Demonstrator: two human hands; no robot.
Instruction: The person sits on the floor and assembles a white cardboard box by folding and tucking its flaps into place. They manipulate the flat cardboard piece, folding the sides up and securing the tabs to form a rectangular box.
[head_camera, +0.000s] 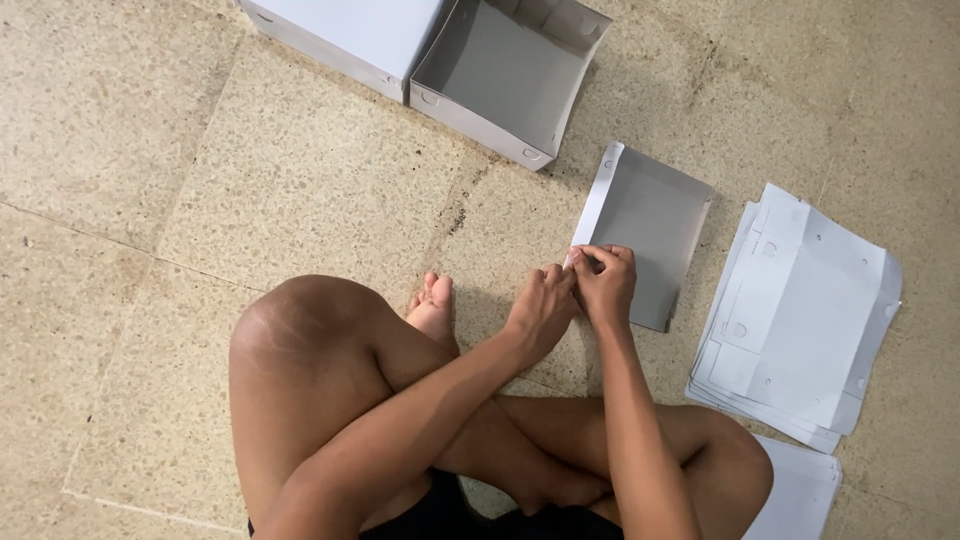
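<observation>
Item 1, far left: closed white cardboard box (345, 35), lying on the speckled stone floor (150, 150), touching item 2.

Item 2: open grey-lined white cardboard tray, fully folded (505, 75), walls upright, far centre.

Item 3: your left hand (540, 310), fingers pinched on the near left corner of item 5.

Item 4: your right hand (605, 283), just beside the left, pinching the same corner.

Item 5: half-folded grey cardboard sheet with a white turned-up flap (645, 235), flat on the floor beyond your hands. It looks light, thin and stiff enough to hold a crease; it likely bends or tears at corners, so grip close to the fold lines and tabs.

Item 6, right: stack of flat white die-cut cardboard blanks (800, 315), near item 5 but apart from it.
</observation>
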